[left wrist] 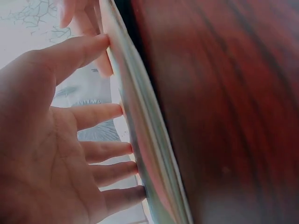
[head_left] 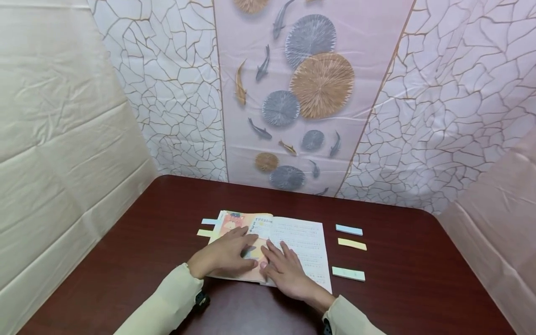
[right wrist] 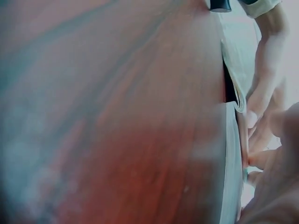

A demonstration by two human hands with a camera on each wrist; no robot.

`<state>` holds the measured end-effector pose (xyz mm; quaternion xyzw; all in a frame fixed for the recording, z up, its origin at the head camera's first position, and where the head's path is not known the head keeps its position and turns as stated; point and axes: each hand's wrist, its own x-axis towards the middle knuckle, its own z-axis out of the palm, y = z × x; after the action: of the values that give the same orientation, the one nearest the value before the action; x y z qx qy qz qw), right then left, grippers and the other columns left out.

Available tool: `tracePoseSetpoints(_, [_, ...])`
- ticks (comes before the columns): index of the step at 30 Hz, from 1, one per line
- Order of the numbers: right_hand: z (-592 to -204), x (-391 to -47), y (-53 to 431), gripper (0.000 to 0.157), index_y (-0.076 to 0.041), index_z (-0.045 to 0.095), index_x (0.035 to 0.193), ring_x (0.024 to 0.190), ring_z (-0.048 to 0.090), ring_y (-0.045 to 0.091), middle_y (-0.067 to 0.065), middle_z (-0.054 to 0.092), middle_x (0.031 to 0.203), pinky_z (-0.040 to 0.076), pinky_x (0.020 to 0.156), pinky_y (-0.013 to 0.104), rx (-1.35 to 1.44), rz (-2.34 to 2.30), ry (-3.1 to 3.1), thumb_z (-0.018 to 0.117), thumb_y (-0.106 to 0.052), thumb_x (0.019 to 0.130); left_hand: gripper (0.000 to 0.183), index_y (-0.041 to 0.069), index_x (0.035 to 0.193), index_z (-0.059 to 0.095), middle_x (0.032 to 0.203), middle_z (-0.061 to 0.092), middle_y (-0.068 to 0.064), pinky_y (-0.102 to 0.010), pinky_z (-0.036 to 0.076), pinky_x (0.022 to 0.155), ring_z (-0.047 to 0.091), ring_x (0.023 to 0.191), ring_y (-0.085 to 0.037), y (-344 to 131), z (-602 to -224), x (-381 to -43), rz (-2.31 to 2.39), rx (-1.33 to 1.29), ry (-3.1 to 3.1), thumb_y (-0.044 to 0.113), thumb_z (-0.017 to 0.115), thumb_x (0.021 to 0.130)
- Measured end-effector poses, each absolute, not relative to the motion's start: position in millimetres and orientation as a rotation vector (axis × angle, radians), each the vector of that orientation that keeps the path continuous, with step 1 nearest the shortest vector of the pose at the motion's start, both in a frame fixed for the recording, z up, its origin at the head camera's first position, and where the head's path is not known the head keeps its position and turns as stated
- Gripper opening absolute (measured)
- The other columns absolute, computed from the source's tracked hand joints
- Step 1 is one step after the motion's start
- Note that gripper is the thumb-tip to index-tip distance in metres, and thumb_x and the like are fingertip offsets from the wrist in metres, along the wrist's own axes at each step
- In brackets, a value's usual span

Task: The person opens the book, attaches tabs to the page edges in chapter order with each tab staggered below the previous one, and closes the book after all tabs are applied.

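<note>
An open book (head_left: pixel 307 237) lies on the table, a coloured picture on its left page and lines of text on the right. Spread fingers of my left hand (head_left: pixel 228 251) rest on the left page; in the left wrist view the fingertips (left wrist: pixel 126 148) touch the paper. My right hand (head_left: pixel 289 274) lies across the lower middle of the book, fingers extended, their tips near the fold. From the left edge of the book stick out a blue tab (head_left: pixel 209 222) and a yellow tab (head_left: pixel 204 232). In the right wrist view the book's page edges (right wrist: pixel 230 163) show, with the right hand partly cut off.
To the right of the book lie a blue strip (head_left: pixel 349 230), a yellow strip (head_left: pixel 352 244) and a pale green strip (head_left: pixel 348 274). The dark red wooden table (head_left: pixel 402 288) ends at a patterned cloth backdrop (head_left: pixel 284 93) at the back.
</note>
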<state>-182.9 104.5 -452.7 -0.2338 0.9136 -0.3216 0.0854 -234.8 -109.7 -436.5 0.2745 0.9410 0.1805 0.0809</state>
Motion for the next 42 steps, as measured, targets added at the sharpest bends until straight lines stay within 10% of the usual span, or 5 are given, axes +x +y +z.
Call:
tracePoseSetpoints(10, [-444,-187,109,0.061,-0.004,0.037,0.152,0.149,0.005,0.048,0.016,0.022,0.163,0.003,0.114,0.068,-0.729,-1.019,2.649,0.050,-0.037,0.103,0.060,0.008,0.132,0.063,0.138,0.059,-0.009,-0.056,0.032,0.112,0.034,0.143,-0.038,-105,-432,-238,0.568,0.859,2.798,0.036,0.078,0.081])
tracePoseSetpoints(15, [-431,-201,127,0.060,-0.002,0.041,0.149,0.143,0.026,0.047,0.024,0.033,0.156,0.020,0.113,0.066,-0.686,-1.068,2.746,0.061,-0.028,0.099,0.058,0.008,0.130,0.065,0.140,0.058,-0.008,-0.052,0.036,0.110,0.034,0.144,-0.035,-104,-433,-239,0.582,0.847,2.778,0.039,0.078,0.083])
tracePoseSetpoints(23, [-421,-254,176,0.081,-0.001,0.044,0.147,0.130,0.038,0.043,0.024,0.044,0.144,0.039,0.102,0.058,-0.319,-0.660,2.962,0.077,-0.042,0.086,0.036,0.013,0.077,0.055,0.071,0.043,0.005,-0.030,0.036,0.066,0.047,0.089,-0.016,-101,-432,-242,0.512,0.928,2.815,0.037,0.081,0.079])
tracePoseSetpoints(38, [-436,-280,205,0.083,-0.009,0.048,0.148,0.136,0.033,0.045,0.016,0.039,0.153,0.028,0.102,0.066,-0.404,-0.349,3.058,0.073,-0.056,0.084,0.030,0.015,0.087,0.064,0.085,0.048,0.000,-0.030,0.037,0.066,0.044,0.084,-0.018,-98,-429,-238,0.480,0.848,2.826,0.037,0.083,0.078])
tracePoseSetpoints(42, [-437,-274,201,0.075,-0.010,0.054,0.143,0.133,0.037,0.042,0.014,0.048,0.145,0.031,0.104,0.063,-0.436,-0.285,3.130,0.075,-0.052,0.084,0.038,0.014,0.108,0.071,0.104,0.061,-0.004,-0.034,0.044,0.079,0.052,0.104,-0.023,-98,-428,-238,0.482,0.828,2.809,0.037,0.082,0.079])
